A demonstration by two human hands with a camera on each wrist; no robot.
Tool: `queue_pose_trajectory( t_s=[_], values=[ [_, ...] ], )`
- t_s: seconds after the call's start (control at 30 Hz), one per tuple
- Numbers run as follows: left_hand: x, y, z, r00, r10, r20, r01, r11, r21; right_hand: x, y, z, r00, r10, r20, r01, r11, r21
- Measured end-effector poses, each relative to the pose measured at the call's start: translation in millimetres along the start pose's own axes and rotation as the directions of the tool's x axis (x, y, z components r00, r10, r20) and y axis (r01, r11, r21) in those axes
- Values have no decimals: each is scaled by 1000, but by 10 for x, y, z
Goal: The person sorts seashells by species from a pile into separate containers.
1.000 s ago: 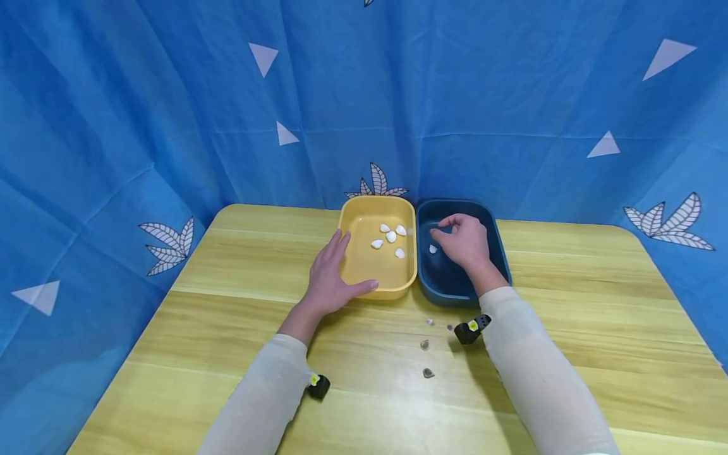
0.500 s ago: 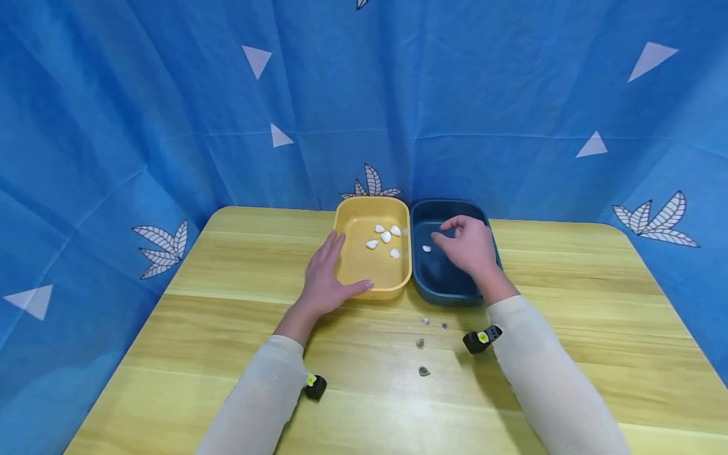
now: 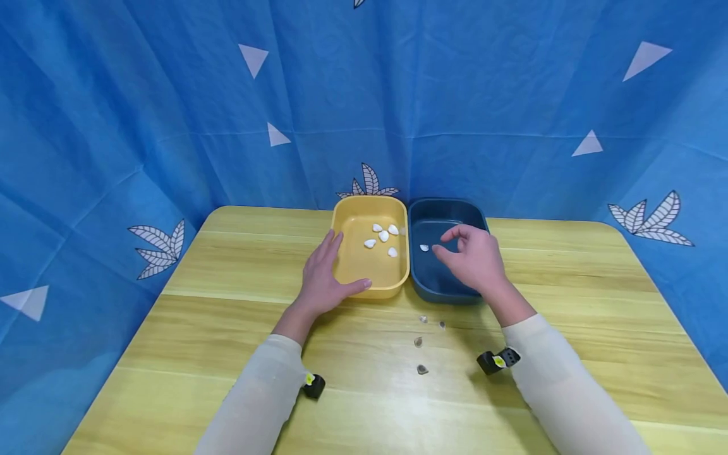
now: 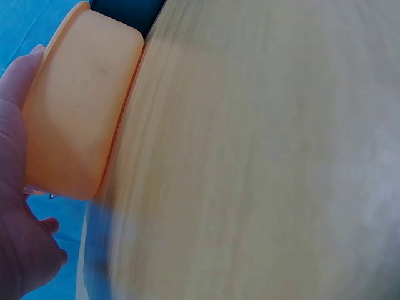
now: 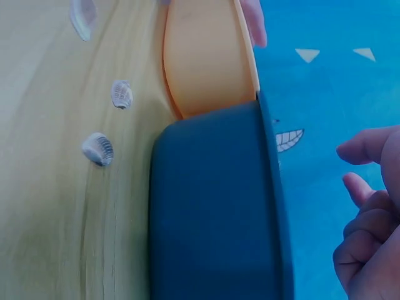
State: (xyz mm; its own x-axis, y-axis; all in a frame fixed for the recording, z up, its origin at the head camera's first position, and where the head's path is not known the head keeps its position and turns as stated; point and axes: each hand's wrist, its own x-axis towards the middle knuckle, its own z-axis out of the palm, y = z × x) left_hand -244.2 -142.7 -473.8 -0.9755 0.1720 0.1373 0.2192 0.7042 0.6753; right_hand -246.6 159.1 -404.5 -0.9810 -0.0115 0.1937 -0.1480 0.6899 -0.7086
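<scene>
My left hand is spread at the near left corner of a yellow bin, its straight fingers along the left rim and the thumb at the front rim. Several white seashells lie in that bin. My right hand hovers over a dark blue bin; a gap shows between its thumb and index finger, with nothing between them. One white seashell rests on the blue bin's floor, left of my right fingertips.
Several small seashells, among them a grey-brown seashell and a ridged seashell, lie on the wooden table in front of the bins. The two bins stand side by side against a blue patterned curtain.
My right hand has drawn back toward me and to the right, away from the seashell in the blue bin. The left hand stays at the yellow bin. The head view has shifted slightly.
</scene>
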Motion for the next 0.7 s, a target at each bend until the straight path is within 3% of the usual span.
queue_pose_trajectory(
  t_s=[0.33, 0.7],
  values=[
    [0, 13, -10, 1000, 4, 5, -4, 1000, 5, -252, -13, -117, 997, -72, 39, 72, 997, -1],
    [-5, 31, -19, 1000, -6, 4, 6, 1000, 1, -580, 208, -131, 996, -81, 48, 81, 997, 2]
  ],
)
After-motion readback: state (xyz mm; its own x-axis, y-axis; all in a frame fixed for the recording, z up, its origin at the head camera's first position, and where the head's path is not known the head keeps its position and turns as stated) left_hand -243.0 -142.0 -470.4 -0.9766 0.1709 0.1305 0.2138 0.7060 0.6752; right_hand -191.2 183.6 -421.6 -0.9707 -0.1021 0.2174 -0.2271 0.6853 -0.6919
